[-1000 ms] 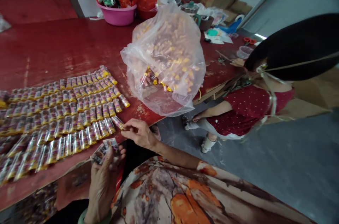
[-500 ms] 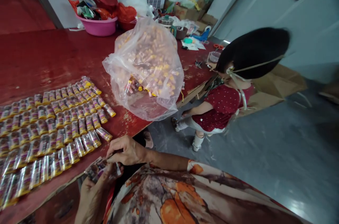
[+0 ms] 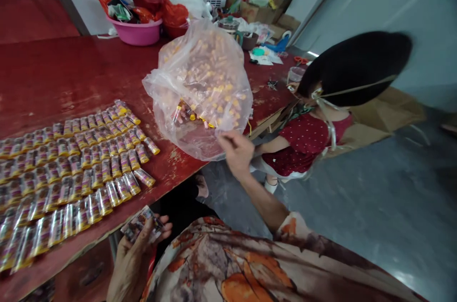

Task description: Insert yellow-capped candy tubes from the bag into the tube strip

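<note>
My left hand holds a small stack of printed cards below the table's front edge, thumb on top. Up at the near right edge of a big clear plastic bag, my right hand has its fingers closed at the bag's rim; whether they pinch plastic or something small is hidden. Inside the bag lie many small yellow-ended packets. Rows of similar wrapped tubes with yellow ends cover the left of the red table.
A child in a red dotted top stands at the table's right edge, close to my right hand. Behind the bag are a pink basin, a glass pot, blue tape dispenser and orange scissors.
My right hand has left the cards in my left hand and moved up and right to the bag's edge. My left hand still holds the cards. The view has shifted slightly.
</note>
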Available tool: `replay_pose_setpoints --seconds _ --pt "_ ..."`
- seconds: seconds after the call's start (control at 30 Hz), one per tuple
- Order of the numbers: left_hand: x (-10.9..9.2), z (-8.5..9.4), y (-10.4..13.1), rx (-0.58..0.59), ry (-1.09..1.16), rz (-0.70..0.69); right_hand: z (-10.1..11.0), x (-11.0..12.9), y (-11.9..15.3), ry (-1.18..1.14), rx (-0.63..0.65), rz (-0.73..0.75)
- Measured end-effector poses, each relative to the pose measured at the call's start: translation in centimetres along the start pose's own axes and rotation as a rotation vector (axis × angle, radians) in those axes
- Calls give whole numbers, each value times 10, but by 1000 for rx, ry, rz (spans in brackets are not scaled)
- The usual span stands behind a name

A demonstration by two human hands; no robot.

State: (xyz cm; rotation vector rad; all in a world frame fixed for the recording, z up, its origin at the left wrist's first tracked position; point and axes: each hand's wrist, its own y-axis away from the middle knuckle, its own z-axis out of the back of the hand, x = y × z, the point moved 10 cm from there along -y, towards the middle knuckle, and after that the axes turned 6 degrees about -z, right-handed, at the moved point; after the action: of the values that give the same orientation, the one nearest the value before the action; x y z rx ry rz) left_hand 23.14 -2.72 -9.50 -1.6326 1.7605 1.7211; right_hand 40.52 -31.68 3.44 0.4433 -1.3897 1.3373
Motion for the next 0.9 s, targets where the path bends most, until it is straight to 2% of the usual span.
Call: replay_pose_setpoints --seconds 0.07,0.13,0.23,0.37,0.5,0.63,0.7,0.83,0.9 --pt "7 -5 -1 27 -18 30 53 -46 -39 344 -285 -200" --pt "14 -11 -1 68 -39 60 80 -86 -78 450 -353 -299" --pt "21 -17 -3 103 -55 67 93 -139 -127 540 -311 -442" --pt "28 -13 -7 65 -70 93 88 -190 -164 605 -211 -603" --pt "30 -17 -7 51 -61 107 79 -218 -178 596 -206 -663" --pt "26 -18 -10 11 -62 75 83 -234 -188 490 -296 -668" --pt "24 -17 -11 1 -71 61 96 -235 -198 399 -372 -639" --pt "24 -15 -15 -8 -70 63 143 -237 -221 173 -551 -597" --pt "26 -15 -17 -6 -66 85 160 -243 -227 41 -599 -613"
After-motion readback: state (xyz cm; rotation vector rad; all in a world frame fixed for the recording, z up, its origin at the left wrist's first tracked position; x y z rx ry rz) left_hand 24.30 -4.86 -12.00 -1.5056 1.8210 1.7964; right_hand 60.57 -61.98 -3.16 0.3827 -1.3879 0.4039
